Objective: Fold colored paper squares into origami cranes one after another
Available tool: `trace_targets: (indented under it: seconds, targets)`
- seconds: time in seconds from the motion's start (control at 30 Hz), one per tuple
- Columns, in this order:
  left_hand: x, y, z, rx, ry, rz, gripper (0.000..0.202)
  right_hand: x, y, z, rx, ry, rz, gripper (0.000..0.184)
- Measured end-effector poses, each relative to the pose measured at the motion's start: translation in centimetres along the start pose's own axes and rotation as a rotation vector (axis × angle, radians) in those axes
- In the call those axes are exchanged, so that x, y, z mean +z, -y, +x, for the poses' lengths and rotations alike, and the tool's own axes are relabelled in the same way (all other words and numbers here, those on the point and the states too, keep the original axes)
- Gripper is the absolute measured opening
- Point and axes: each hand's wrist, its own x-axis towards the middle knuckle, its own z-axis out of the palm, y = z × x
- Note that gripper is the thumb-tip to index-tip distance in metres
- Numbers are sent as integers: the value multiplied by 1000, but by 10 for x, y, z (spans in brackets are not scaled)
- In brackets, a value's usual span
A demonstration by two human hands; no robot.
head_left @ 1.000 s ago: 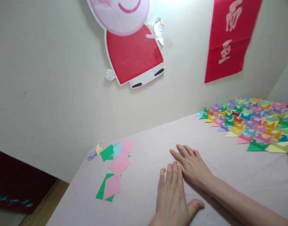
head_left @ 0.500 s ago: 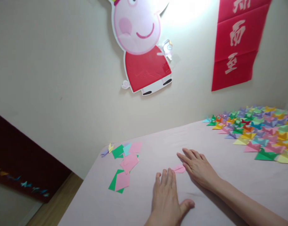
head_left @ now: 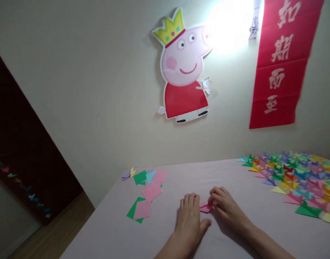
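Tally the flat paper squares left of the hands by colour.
Pink flat paper squares: 3
Green flat paper squares: 2, plus a green sliver, perhaps a third
Light blue flat paper square: 1
Total: 6, perhaps 7

Folded piece [head_left: 205, 207]: matt pink paper. Counter [head_left: 235, 176]: smooth pale cloth cover. Wall cutout [head_left: 185, 99]: glossy. Floor [head_left: 54, 233]: wood.

One left hand [head_left: 189, 220], one right hand [head_left: 226, 209], one pink folded paper [head_left: 205, 207], about seven flat squares [head_left: 151, 190], dozens of folded shapes [head_left: 297, 180].
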Motion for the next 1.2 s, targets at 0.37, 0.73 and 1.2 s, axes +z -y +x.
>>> trace_targets:
  seconds: [0.37, 0.73, 1.2]
  targets:
    - [5, 4, 30, 114, -3, -116, 17, 0, 0, 2, 135, 146, 8, 22]
    - [6, 11, 34, 145, -120, -143, 9, -1, 1, 3, 85, 168, 108, 7]
    - [7, 11, 30, 66, -155, -234, 11, 3, -10, -1, 173, 73, 240, 10]
